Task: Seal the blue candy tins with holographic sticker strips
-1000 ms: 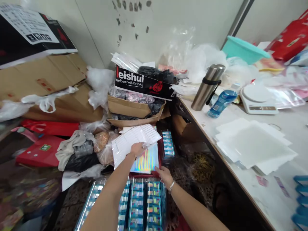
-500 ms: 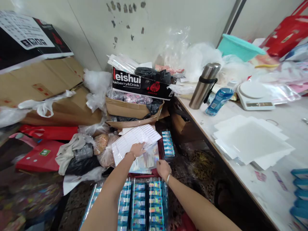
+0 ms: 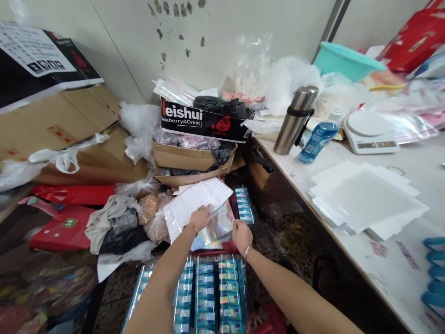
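Note:
White printed sheets (image 3: 189, 204) with rows of lines lie on a low stack in front of me. Shiny, rainbow-tinted film sheets (image 3: 219, 225) stick out beside and below them. My left hand (image 3: 200, 218) lies on the papers with its fingers stretched out. At the film's right edge, my right hand (image 3: 242, 235) is closed, pinching a corner of one sheet. Nearer to me, under my forearms, are clear-wrapped rows of small blue packs (image 3: 206, 292). A smaller blue stack (image 3: 244, 206) stands just beyond my right hand.
On the right, a white table (image 3: 295, 185) bears a steel flask (image 3: 296, 120), a blue bottle (image 3: 317, 143), a kitchen scale (image 3: 375, 146) and white sheets (image 3: 368, 195). A black-and-brown carton (image 3: 194, 155) stands behind the papers. Bagged goods (image 3: 148, 208) and a red box (image 3: 62, 227) lie left.
My right hand has moved slightly up and right, and the corner of the shiny film has come up with it. My left hand stays on the papers. The view has shifted a little.

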`<state>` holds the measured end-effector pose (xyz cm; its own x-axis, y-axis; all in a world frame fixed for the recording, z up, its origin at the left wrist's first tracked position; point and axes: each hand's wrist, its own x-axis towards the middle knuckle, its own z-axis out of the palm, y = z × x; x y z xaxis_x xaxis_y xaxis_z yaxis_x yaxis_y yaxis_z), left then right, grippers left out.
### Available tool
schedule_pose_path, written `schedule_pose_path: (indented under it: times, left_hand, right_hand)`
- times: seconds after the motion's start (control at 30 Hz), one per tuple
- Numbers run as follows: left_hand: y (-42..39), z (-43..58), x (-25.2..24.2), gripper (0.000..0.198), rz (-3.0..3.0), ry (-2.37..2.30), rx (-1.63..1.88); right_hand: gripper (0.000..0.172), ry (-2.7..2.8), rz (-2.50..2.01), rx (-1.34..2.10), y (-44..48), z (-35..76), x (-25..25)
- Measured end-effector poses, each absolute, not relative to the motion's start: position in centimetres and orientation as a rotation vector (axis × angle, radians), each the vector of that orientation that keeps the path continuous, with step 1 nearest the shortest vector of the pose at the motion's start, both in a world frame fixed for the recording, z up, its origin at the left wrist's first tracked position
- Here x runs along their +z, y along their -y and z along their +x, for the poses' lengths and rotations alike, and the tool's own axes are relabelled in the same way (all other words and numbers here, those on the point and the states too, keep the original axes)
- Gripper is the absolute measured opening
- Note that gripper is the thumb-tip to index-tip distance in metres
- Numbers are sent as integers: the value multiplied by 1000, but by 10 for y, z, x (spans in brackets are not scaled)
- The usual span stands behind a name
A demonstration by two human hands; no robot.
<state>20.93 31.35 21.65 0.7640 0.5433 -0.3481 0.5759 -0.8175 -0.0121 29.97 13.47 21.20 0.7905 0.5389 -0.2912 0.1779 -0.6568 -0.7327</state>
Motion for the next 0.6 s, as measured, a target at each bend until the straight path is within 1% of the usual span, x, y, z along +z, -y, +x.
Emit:
schedule_pose_path:
  times: [0.1,0.17,0.3,0.4,0.5,0.6]
  left_hand:
    - [-313,202,213,54,2870,-944,-492]
    - [-309,200,209,51,2880,-949,-469]
    - [-301,200,200,50,2885,-991,-407]
    - [-300,202,199,50,2878,-1004,-375]
    - [-300,206,202,51,2884,-994,-388]
    - [-299,210,205,55,2907,-995,-407]
  right_hand:
    - [44,346,-2112,615,-132,307,225]
    - [50,284,-1997,578,-112,309,239]
    - [51,196,-1629,516,-28,305,272]
    - [51,53,-1404,572,29,298,286]
    - [58,-118,-1442,721,47,295,273]
    - [69,-359,-1478,986,29,294,242]
